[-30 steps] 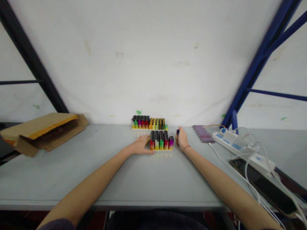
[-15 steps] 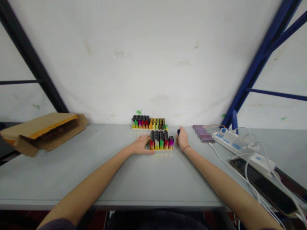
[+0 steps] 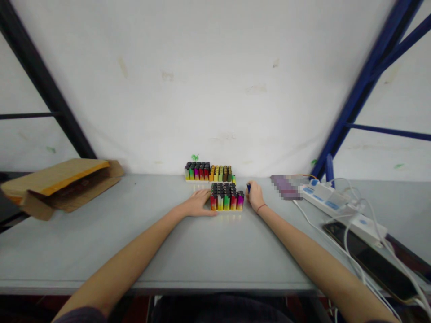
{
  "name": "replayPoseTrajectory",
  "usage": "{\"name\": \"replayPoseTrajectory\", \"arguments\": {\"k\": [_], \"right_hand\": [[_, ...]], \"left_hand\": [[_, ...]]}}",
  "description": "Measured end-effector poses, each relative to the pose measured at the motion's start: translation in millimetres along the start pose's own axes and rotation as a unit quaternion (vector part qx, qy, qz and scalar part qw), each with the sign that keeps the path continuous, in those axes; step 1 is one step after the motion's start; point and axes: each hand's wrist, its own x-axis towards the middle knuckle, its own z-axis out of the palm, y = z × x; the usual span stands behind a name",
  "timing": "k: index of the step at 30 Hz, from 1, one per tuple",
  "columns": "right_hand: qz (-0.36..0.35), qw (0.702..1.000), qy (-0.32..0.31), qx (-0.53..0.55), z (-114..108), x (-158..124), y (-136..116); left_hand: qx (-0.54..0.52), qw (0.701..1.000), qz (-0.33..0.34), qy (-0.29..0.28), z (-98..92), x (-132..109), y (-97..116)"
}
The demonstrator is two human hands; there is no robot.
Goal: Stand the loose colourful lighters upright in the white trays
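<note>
The near tray of lighters point(image 3: 227, 211) holds several upright lighters with black tops and red, yellow, green and purple bodies. My left hand point(image 3: 198, 204) grips its left side, thumb at the front corner; the other fingertips are partly hidden by the lighters. Just right of the tray, my right hand point(image 3: 255, 196) is closed around a dark blue lighter point(image 3: 248, 188), whose top end shows above the fingers. Its lower part is hidden in the hand. At the wall stand a second set of black-topped lighters point(image 3: 197, 171) and a set of yellow and brown lighters point(image 3: 220, 173).
An opened brown cardboard box point(image 3: 67, 184) lies at the left. On the right are a white power strip point(image 3: 343, 215) with plugs and cables, a dark phone point(image 3: 370, 262) and a blurred purple item point(image 3: 286, 187). A blue metal frame point(image 3: 357, 98) rises behind them.
My right hand has shifted slightly left, bringing the dark blue lighter closer to the near tray. My left hand stays in place.
</note>
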Motion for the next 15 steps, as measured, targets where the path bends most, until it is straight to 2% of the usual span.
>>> {"name": "replayPoseTrajectory", "arguments": {"k": [2,6,12,15], "right_hand": [[0.024,0.999,-0.009,0.032,1.1,-2.0,-8.2],[0.079,0.986,-0.072,0.131,0.6,-2.3,-25.1],[0.019,0.984,-0.102,0.146,-12.4,4.2,-38.3],[0.012,0.978,-0.143,0.149,-19.8,6.5,-42.7]], "left_hand": [[-0.001,1.000,0.002,0.005,0.7,0.1,-0.8],[-0.006,1.000,0.002,0.010,2.2,0.4,-2.2],[-0.014,1.000,0.010,0.014,2.2,0.9,-2.6],[-0.016,1.000,0.012,0.014,1.6,0.7,-1.8]]}}
